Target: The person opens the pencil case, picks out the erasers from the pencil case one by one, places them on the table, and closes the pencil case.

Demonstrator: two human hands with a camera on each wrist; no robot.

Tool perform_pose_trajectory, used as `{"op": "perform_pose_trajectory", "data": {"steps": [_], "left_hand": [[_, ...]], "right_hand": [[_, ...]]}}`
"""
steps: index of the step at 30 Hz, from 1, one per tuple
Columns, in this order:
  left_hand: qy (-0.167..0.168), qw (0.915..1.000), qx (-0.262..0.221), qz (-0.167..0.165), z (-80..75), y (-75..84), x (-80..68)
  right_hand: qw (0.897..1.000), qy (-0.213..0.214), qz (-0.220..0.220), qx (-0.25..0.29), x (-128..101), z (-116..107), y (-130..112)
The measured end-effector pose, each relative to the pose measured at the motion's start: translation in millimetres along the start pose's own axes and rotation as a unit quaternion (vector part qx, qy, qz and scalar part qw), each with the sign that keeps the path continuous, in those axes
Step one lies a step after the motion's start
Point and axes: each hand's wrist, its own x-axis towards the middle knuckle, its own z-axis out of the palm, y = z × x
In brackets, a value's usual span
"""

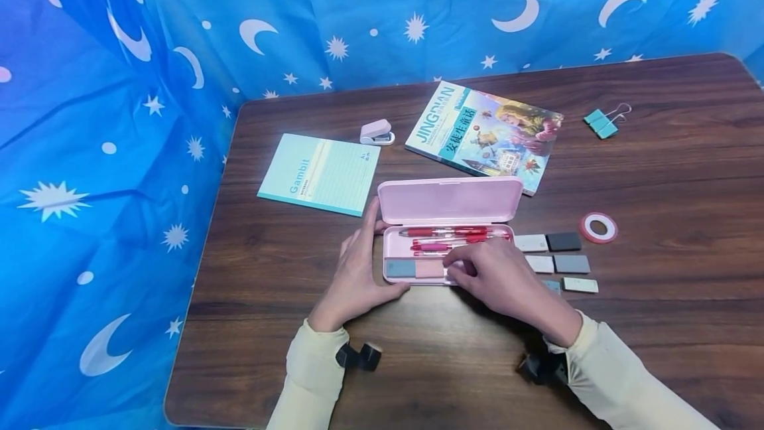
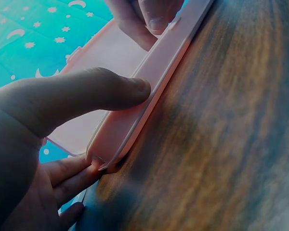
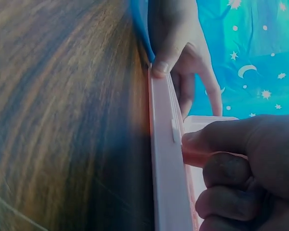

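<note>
An open pink pencil case (image 1: 450, 201) stands on the table with its lid raised at the back. My left hand (image 1: 352, 271) holds its left end, the thumb (image 2: 130, 92) on the front wall and the fingers behind the corner. Red pens (image 1: 442, 232) lie along its back part. In front lie a blue-grey eraser (image 1: 400, 269) and a pink eraser (image 1: 430, 269), side by side. My right hand (image 1: 498, 277) reaches in over the front wall, thumb and forefinger pinching at the pink eraser's right end. The fingers partly hide the contact.
Several loose erasers (image 1: 571, 264) lie in pairs right of the case, partly behind the right hand. Beyond them are a tape roll (image 1: 581, 227) and a binder clip (image 1: 599, 123). A storybook (image 1: 483, 135), a pink stapler (image 1: 376, 130) and a notebook (image 1: 319, 174) lie farther back.
</note>
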Motion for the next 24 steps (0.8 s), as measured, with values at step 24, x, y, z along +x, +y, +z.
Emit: {"op": "perform_pose_trajectory", "data": {"steps": [24], "left_hand": [[0.009, 0.9999, -0.003, 0.007, 0.6, -1.2, -0.1]], "right_hand": [[0.996, 0.075, -0.051, 0.027, 8.7, 7.3, 1.9]]}}
